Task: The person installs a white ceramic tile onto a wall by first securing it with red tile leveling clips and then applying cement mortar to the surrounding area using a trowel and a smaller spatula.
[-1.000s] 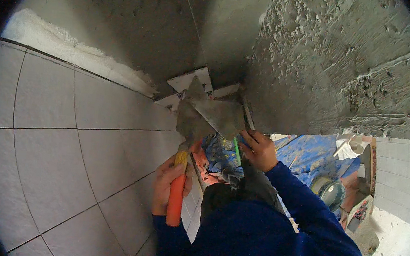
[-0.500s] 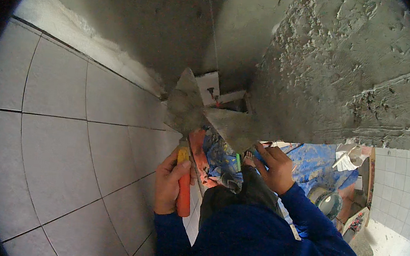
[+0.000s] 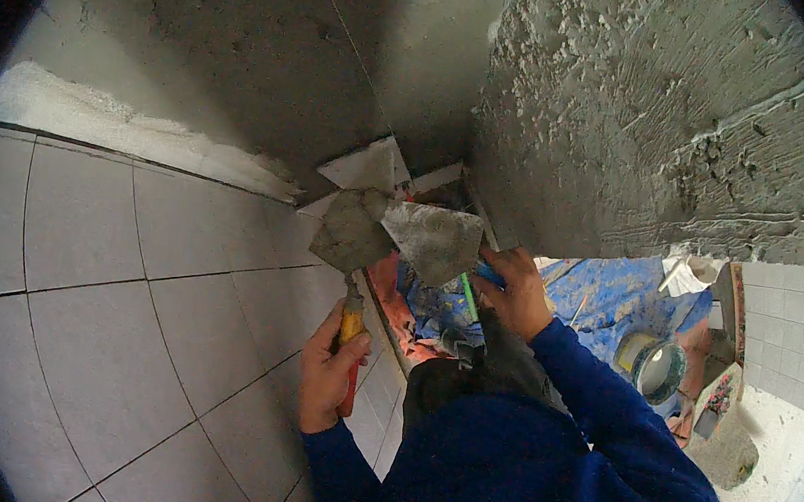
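Observation:
My left hand (image 3: 331, 371) is closed on a yellow and red handle; its pointed grey trowel blade (image 3: 345, 230) carries cement. My right hand (image 3: 515, 292) grips a blue handle, and this second tool's flat blade (image 3: 433, 235) lies against or just beside the first, smeared with grey. Just beyond the blades, white tile pieces (image 3: 353, 160) sit where the cement walls meet, partly hidden by the blades. Past my right hand a thin green object (image 3: 470, 299) shows.
Large tiles (image 3: 89, 336) line the left wall. Rough wet cement (image 3: 670, 122) covers the right wall. Below lie a stained blue sheet (image 3: 595, 281), reddish material (image 3: 395, 319), a round bucket (image 3: 649, 370), a white bag (image 3: 691, 277) and a mixing board (image 3: 725, 442). Small tiles (image 3: 795, 332) cover the far right.
The trowel blade in my left hand has tilted down and the right tool's blade has turned and lifted. My right hand has shifted slightly. The view has swayed a little.

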Tool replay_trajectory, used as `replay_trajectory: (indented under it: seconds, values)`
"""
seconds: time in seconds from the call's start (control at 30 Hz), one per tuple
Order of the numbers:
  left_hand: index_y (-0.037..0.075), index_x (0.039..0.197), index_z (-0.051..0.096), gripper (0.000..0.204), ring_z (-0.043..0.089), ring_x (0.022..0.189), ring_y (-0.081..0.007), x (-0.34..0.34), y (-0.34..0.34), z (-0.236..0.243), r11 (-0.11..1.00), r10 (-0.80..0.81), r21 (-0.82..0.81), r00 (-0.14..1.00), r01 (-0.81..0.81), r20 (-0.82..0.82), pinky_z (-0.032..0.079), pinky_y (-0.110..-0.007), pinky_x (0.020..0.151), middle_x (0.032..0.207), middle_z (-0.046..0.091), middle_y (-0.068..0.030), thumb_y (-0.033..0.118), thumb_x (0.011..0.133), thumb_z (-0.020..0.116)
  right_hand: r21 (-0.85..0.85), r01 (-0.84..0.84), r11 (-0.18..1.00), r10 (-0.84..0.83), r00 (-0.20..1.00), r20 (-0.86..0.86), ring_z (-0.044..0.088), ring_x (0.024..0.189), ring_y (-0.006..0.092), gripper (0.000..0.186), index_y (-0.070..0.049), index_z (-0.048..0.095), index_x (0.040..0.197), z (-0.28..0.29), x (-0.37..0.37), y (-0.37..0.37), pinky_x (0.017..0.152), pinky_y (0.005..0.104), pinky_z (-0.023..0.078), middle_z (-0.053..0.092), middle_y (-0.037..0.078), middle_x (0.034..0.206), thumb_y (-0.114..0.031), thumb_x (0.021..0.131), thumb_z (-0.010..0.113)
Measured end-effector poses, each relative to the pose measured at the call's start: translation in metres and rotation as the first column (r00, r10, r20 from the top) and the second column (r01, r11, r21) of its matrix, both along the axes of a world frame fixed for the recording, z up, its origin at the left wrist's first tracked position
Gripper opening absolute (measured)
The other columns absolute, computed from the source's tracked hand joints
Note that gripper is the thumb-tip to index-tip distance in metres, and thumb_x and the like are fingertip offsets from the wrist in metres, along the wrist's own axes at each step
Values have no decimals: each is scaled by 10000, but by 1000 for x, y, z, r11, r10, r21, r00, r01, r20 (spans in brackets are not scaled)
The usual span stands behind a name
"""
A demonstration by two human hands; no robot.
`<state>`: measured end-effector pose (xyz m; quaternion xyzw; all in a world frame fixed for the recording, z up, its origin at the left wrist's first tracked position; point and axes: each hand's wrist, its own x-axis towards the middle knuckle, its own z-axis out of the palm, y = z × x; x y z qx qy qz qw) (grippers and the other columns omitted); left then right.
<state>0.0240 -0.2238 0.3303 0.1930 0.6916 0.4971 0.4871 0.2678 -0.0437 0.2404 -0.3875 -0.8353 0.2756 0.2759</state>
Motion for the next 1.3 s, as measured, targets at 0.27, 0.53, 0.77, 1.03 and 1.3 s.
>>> replay_trajectory:
  seconds: [0.27,0.53,0.77,1.03,1.3]
  values:
    - [4,1483,508,628,598,779,-121,6,0,-18,998,25,-63,1000,-26,-12,509,-277,679,1069,677,-65,43,891,713,-351,-72,933,34,993,-113,627,1031,357,546,1,633,1305,-33,-3,0,932,402,488,670,199,1066,-232,843,808]
    - [-3,1421,555,522,598,746,-119,9,4,-32,988,150,-30,988,-149,34,500,-269,656,930,643,-41,120,936,703,-447,46,893,-126,981,-151,629,1206,379,519,-11,602,1350,-48,-26,4,1017,388,482,635,259,1311,-203,896,764]
    - [6,1382,559,475,606,753,-133,4,-1,-43,944,331,-3,943,-331,15,510,-287,648,917,632,-55,127,944,698,-323,325,889,-333,942,34,612,1177,443,496,-117,592,1386,-94,-51,26,987,493,494,639,271,1286,-280,928,688]
    - [-15,1390,537,460,612,762,-139,10,1,-39,952,305,21,952,-306,34,508,-282,649,935,629,-63,122,970,666,-359,373,856,-261,910,322,651,1069,465,431,-184,624,1351,-137,-76,47,947,540,506,674,260,1202,-365,960,605]
    - [-21,1366,547,436,611,760,-137,11,1,-40,961,277,-8,960,-277,43,505,-275,647,923,627,-59,117,970,665,-321,313,894,-182,907,378,685,1004,440,412,-73,640,1257,-104,-91,59,832,553,561,703,249,1101,-336,940,622]
